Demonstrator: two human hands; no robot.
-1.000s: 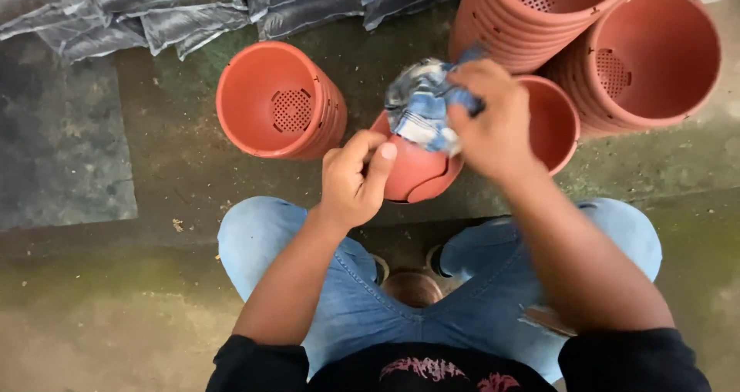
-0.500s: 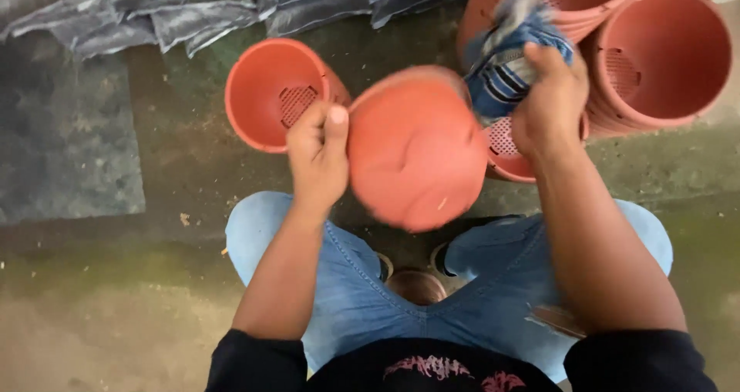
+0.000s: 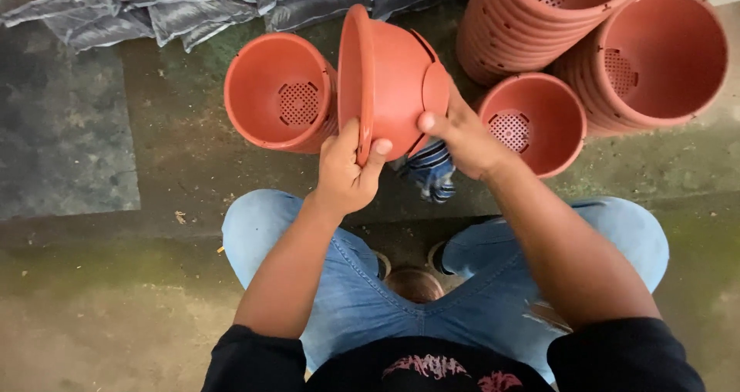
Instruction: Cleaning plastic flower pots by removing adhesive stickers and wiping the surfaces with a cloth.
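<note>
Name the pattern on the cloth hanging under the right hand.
Blue and white stripes on the cloth, seen in the head view below the right hand.

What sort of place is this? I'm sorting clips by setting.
Probably a plant nursery or garden work area: stacks of terracotta-coloured plastic pots, dark filled bags along the back, and a mossy concrete floor.

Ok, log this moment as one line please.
left hand: grips pot rim | right hand: on pot base, holds striped cloth | pot: tilted sideways | nearby: stacked pots

Terracotta plastic pot (image 3: 389, 76) tilted sideways, held up; striped cloth (image 3: 432, 172) prob. beneath.
</note>
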